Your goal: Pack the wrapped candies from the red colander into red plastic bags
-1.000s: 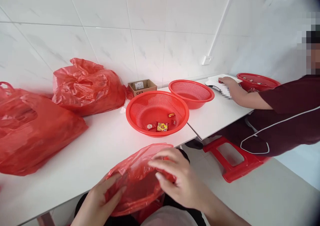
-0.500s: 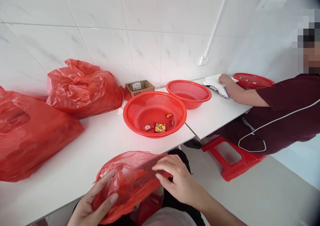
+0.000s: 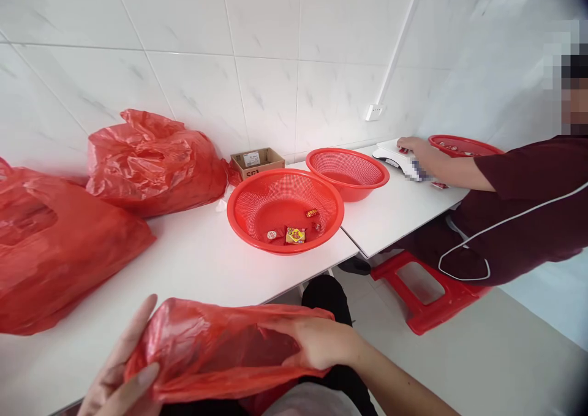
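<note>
A red plastic bag (image 3: 206,348) stretches sideways over my lap at the table's front edge. My left hand (image 3: 120,382) grips its left end between thumb and fingers, with the forefinger raised along the outside. From the right, my right hand (image 3: 324,344) reaches into the bag's mouth, and the thin film covers its fingers. Just beyond stands a red perforated basket (image 3: 235,227) with several small wrapped sweets at its bottom, among them a yellow-fronted packet (image 3: 295,236). Neither hand touches the basket.
Two bulging red bags (image 3: 59,238) (image 3: 156,165) rest on the left. Behind the basket are a small cardboard box (image 3: 257,160) and a second red basket (image 3: 316,174). Rightward, a co-worker's hand (image 3: 413,146) is over a white scale (image 3: 386,151); a red stool (image 3: 422,312) is below.
My right hand has gone into the bag's mouth. My left hand has moved left and down, drawing the bag out sideways. Small red packets now show near the co-worker's hand.
</note>
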`<state>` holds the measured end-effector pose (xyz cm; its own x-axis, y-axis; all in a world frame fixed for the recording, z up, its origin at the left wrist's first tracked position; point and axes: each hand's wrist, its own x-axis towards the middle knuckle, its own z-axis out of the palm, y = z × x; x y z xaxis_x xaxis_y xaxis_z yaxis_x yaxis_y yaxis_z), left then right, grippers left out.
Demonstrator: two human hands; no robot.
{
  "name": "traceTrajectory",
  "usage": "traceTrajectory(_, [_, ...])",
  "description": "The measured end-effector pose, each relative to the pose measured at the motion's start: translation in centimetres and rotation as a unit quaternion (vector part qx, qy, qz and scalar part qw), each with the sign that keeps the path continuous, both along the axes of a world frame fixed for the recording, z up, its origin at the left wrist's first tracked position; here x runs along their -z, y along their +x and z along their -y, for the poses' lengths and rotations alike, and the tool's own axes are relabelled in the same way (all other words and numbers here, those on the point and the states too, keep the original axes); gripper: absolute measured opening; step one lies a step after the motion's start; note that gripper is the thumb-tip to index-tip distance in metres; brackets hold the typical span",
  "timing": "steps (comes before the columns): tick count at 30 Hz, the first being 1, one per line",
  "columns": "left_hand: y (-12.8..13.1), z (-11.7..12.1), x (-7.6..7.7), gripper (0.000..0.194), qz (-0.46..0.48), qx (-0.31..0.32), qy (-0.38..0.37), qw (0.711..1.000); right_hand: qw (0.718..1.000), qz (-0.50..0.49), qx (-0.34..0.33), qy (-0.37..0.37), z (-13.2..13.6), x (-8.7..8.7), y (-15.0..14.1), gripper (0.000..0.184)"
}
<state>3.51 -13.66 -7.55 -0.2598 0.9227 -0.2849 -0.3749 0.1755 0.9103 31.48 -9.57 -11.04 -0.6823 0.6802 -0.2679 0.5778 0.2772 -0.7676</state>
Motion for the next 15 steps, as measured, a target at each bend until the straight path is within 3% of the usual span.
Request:
traceTrajectory(3, [-2.0, -0.8, 0.9, 0.07, 0.072, -0.017, -0.015, 0.997, 1.0, -0.004, -0.001, -0.017, -0.8, -1.8, 0.6, 0.071])
traceTrajectory(6, [-3.2, -1.4, 2.1, 0.057, 0.079, -0.038, -0.017, 0.996, 0.992, -0.119, -0.04, -0.009, -1.7, -4.0, 0.6, 0.058])
traceTrajectory(8, [-3.6, -1.7, 2.4, 0.05, 0.054, -0.055, -0.014, 0.997, 0.963, -0.257, -0.076, -0.038, -2.4, -5.7, 0.8, 0.046])
traceTrajectory(10, [-3.6, -1.7, 2.1, 0.047, 0.034, -0.073, -0.011, 0.997, 0.929, -0.361, -0.068, -0.051, -3.6, -7.7, 1.4, 0.037])
traceTrajectory(12, [-3.3, -1.6, 1.5, 0.047, 0.031, -0.084, -0.016, 0.996, 0.927, -0.375, -0.004, 0.004, -5.7, -9.7, 2.2, 0.03])
traceTrajectory(15, [-2.2, -1.6, 0.5, 0.049, 0.038, -0.085, -0.021, 0.995, 0.952, -0.233, 0.105, 0.169, -10.8, -11.2, 3.0, 0.025])
